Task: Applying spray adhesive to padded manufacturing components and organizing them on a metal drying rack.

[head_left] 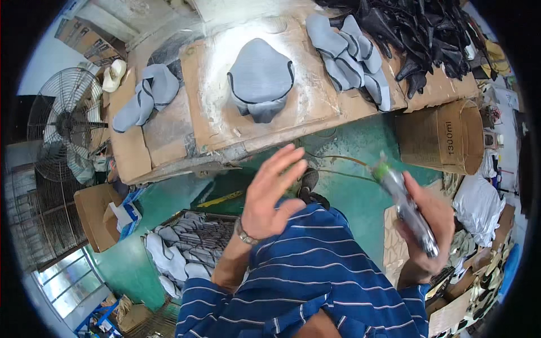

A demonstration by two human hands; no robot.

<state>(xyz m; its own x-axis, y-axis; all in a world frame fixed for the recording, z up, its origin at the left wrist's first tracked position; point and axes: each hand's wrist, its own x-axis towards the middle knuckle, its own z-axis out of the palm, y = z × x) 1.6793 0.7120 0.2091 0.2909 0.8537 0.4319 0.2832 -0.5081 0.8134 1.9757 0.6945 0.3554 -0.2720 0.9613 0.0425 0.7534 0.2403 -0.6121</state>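
While right hand (431, 217) grips a metal spray gun (406, 205) with green tip tilted up-left, left hand (270, 194) hangs empty, fingers spread, above green floor (360, 163). Beyond on cardboard-covered table (315, 96): grey moulded piece (260, 79) centred in white overspray, more grey pieces (352, 56) right, black pile (422, 34) far right

Floor (360, 152): we note green paint, daylit.
Surface (169, 141): cardboard-covered, dusted white.
Fan (65, 121): standing at our left, wire-caged.
Window (73, 276): lower left, bright.
Cardboard drum (445, 135): lying at our right.
Boxes (93, 214): beneath the fan.
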